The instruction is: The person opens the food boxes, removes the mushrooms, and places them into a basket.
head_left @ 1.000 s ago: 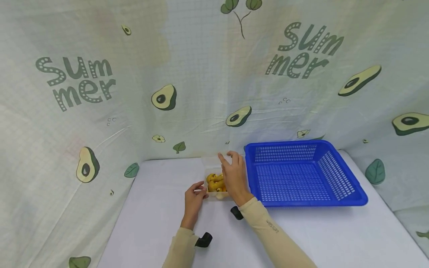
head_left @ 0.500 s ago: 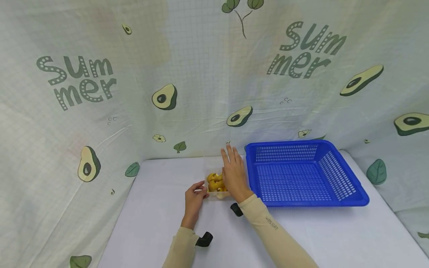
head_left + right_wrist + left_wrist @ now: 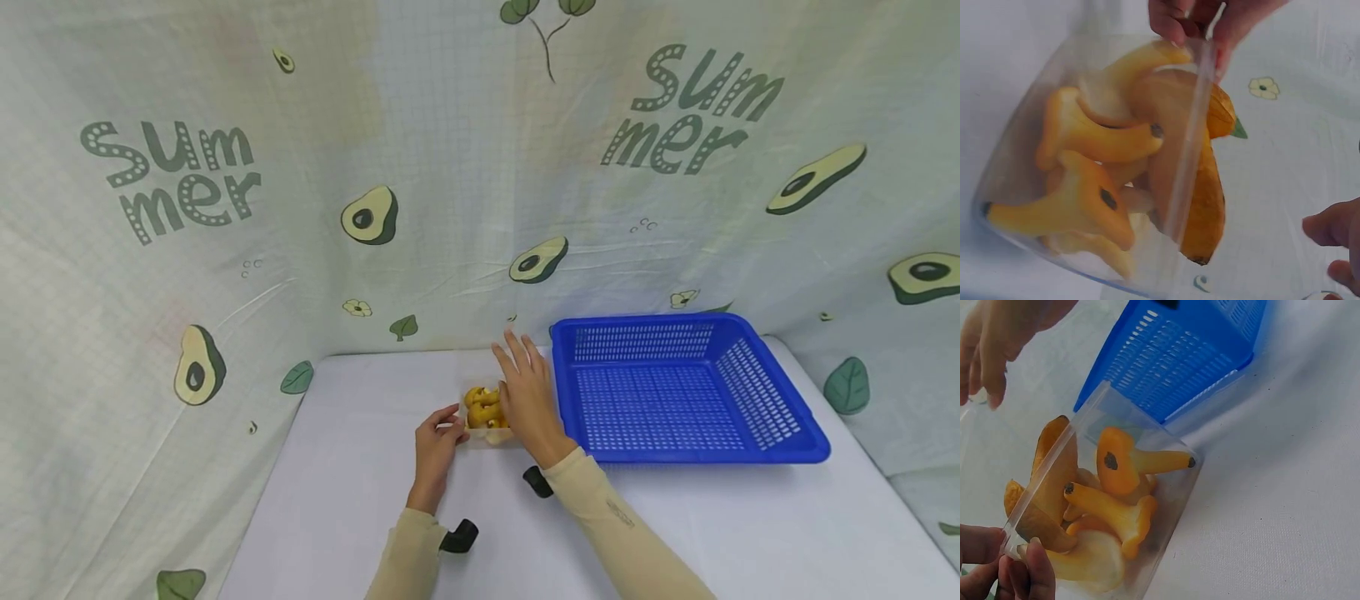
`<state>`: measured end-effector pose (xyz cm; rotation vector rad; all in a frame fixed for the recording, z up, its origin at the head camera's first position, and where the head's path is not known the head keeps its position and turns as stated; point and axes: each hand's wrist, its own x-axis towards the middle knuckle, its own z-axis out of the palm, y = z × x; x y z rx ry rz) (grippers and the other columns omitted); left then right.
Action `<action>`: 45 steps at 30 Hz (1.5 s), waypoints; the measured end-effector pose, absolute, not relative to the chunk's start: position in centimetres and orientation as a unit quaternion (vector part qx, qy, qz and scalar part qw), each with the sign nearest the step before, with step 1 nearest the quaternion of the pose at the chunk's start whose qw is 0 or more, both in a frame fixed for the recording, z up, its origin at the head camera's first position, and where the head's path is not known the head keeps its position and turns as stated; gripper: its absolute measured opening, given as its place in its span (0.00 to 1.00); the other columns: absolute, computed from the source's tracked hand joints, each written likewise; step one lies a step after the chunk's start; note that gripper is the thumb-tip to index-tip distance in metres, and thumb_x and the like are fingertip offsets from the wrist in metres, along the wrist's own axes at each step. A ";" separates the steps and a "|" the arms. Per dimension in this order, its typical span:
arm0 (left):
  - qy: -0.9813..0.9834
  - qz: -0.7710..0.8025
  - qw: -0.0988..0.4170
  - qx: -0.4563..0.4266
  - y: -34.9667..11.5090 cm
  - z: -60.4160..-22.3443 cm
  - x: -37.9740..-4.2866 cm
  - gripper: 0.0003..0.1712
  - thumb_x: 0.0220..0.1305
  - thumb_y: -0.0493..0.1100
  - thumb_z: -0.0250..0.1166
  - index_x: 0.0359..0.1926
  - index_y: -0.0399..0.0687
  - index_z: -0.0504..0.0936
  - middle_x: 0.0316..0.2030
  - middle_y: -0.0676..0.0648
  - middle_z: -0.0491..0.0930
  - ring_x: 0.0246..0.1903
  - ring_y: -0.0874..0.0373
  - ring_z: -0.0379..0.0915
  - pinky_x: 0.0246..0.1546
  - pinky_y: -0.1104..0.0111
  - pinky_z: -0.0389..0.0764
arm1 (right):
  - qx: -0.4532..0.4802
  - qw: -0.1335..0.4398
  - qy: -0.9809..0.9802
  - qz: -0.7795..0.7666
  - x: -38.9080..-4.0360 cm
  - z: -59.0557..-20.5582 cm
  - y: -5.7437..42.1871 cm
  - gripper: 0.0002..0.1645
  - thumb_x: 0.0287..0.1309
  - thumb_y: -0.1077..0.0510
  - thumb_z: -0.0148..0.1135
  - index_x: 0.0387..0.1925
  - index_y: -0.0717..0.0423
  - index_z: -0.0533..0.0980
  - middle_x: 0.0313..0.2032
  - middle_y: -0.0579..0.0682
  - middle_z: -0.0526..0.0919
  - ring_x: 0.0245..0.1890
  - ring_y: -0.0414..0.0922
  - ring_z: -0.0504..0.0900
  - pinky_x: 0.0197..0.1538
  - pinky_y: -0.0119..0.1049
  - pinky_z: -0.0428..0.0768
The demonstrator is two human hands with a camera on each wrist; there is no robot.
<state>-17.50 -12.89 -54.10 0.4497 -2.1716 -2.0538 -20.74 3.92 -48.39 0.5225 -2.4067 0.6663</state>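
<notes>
A clear plastic box point(image 3: 1175, 509) stands on the white table, filled with yellow-orange mushrooms point(image 3: 483, 408) with dark spots on caps and stem ends. Some rise above the rim in both wrist views. My left hand point(image 3: 437, 448) pinches the box's near left corner between thumb and fingers. Over the box's right side is my right hand point(image 3: 528, 406), its fingers spread and pointing away, hiding part of the contents in the head view. In the right wrist view its fingertips point(image 3: 1319, 228) show apart from the mushrooms. A faint clear panel point(image 3: 474, 363) lies behind the box.
A large blue plastic basket point(image 3: 690, 461) with slotted walls stands just right of the box. Behind the table hangs a pale curtain point(image 3: 450, 167) with avocado prints. Black wrist mounts point(image 3: 460, 537) stick out from both sleeves.
My right hand's curled fingers straightened and reached farther back, then drew slightly apart with the hand a little lower. My left hand keeps its hold on the box corner.
</notes>
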 end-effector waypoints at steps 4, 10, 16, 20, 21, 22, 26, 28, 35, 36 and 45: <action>-0.716 -0.680 0.062 0.146 -12.8 -53.8 -17.3 0.19 0.69 0.28 0.65 0.59 0.24 0.81 0.41 0.39 0.78 0.29 0.62 0.77 0.34 0.75 0.88 | 0.241 0.322 -0.875 0.269 -19.7 -49.1 4.2 0.31 0.55 0.72 0.76 0.61 0.57 0.82 0.72 0.58 0.74 0.72 0.63 0.69 0.68 0.64 0.77; -0.712 -0.685 0.062 0.144 -12.8 -53.7 -17.3 0.20 0.69 0.29 0.66 0.60 0.24 0.81 0.42 0.38 0.79 0.29 0.61 0.78 0.34 0.75 0.89 | 0.291 0.312 -0.862 0.273 -18.7 -50.4 4.8 0.19 0.54 0.71 0.78 0.47 0.55 0.88 0.60 0.56 0.82 0.62 0.59 0.77 0.61 0.58 0.82; -0.713 -0.684 0.064 0.144 -12.8 -53.8 -17.2 0.20 0.69 0.29 0.65 0.60 0.23 0.80 0.43 0.37 0.78 0.29 0.62 0.77 0.34 0.75 0.89 | 0.274 0.252 -0.896 0.243 -18.7 -51.0 5.1 0.13 0.61 0.66 0.76 0.47 0.54 0.88 0.50 0.53 0.86 0.55 0.54 0.80 0.61 0.54 0.82; -0.712 -0.684 0.063 0.147 -12.8 -54.0 -17.4 0.20 0.70 0.29 0.65 0.60 0.23 0.80 0.42 0.37 0.78 0.28 0.62 0.77 0.33 0.75 0.88 | 0.261 0.227 -0.912 0.222 -18.9 -51.2 5.0 0.11 0.60 0.65 0.77 0.45 0.54 0.89 0.45 0.50 0.86 0.52 0.52 0.81 0.59 0.52 0.82; -0.711 -0.685 0.062 0.148 -12.8 -54.0 -17.4 0.20 0.70 0.29 0.65 0.60 0.23 0.80 0.42 0.38 0.78 0.28 0.62 0.77 0.33 0.76 0.88 | 0.257 0.224 -0.915 0.214 -18.9 -51.3 4.9 0.12 0.60 0.64 0.78 0.45 0.54 0.89 0.44 0.50 0.86 0.51 0.52 0.81 0.58 0.51 0.82; -0.709 -0.686 0.062 0.147 -12.8 -54.1 -17.4 0.20 0.70 0.29 0.66 0.60 0.23 0.80 0.42 0.38 0.78 0.28 0.62 0.77 0.33 0.76 0.88 | 0.255 0.221 -0.918 0.209 -19.0 -51.3 4.9 0.12 0.59 0.63 0.78 0.45 0.54 0.89 0.44 0.49 0.86 0.51 0.51 0.81 0.58 0.50 0.82; -0.706 -0.692 0.063 0.140 -12.8 -54.2 -17.3 0.20 0.71 0.29 0.66 0.60 0.22 0.80 0.41 0.39 0.77 0.28 0.64 0.78 0.32 0.77 0.87 | 0.248 0.219 -0.925 0.188 -19.1 -51.4 4.6 0.13 0.56 0.61 0.80 0.45 0.52 0.89 0.40 0.48 0.84 0.48 0.50 0.79 0.54 0.47 0.82; -0.704 -0.694 0.063 0.136 -12.7 -53.2 -16.9 0.20 0.71 0.28 0.65 0.60 0.20 0.79 0.41 0.38 0.77 0.28 0.63 0.78 0.32 0.76 0.87 | 0.247 0.213 -0.927 0.186 -19.3 -51.3 4.5 0.13 0.56 0.61 0.81 0.45 0.52 0.90 0.39 0.48 0.83 0.47 0.50 0.78 0.52 0.46 0.81; -0.701 -0.699 0.056 0.126 -12.2 -49.8 -15.2 0.19 0.70 0.25 0.62 0.59 0.17 0.78 0.42 0.32 0.76 0.29 0.61 0.79 0.35 0.73 0.89 | 0.252 0.196 -0.927 0.199 -19.8 -51.2 4.2 0.13 0.53 0.60 0.82 0.42 0.50 0.90 0.38 0.47 0.82 0.45 0.49 0.79 0.54 0.47 0.80; -0.702 -0.699 0.056 0.125 -12.2 -49.7 -15.2 0.19 0.70 0.25 0.62 0.59 0.17 0.78 0.42 0.31 0.76 0.29 0.61 0.80 0.36 0.73 0.89 | 0.252 0.199 -0.926 0.200 -19.8 -51.1 4.2 0.13 0.53 0.60 0.82 0.41 0.50 0.90 0.38 0.47 0.82 0.45 0.49 0.79 0.54 0.47 0.80; -0.706 -0.695 0.054 0.129 -12.4 -50.3 -15.6 0.19 0.70 0.26 0.62 0.59 0.17 0.78 0.40 0.36 0.77 0.28 0.61 0.81 0.35 0.72 0.89 | 0.248 0.241 -0.912 0.220 -19.2 -50.1 4.3 0.12 0.54 0.63 0.81 0.40 0.51 0.90 0.39 0.47 0.85 0.44 0.49 0.83 0.57 0.48 0.81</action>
